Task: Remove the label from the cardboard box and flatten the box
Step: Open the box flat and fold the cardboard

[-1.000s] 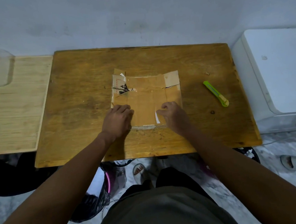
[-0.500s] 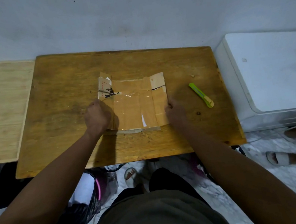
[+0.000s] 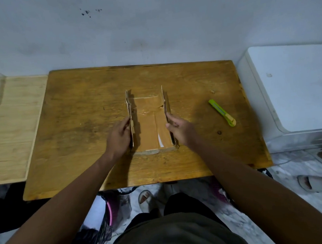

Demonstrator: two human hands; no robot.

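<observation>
Hands [image 3: 119, 137] gripping cardboard box [image 3: 150, 126] flaps, apparently upright, lengthwise away

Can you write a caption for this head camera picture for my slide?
Two bare hands, left hand and right hand, lift the side panels of a cardboard box upright on a wooden table.

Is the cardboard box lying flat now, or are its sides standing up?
Sides up: the cardboard box has both side panels upright, one in each hand.
</observation>
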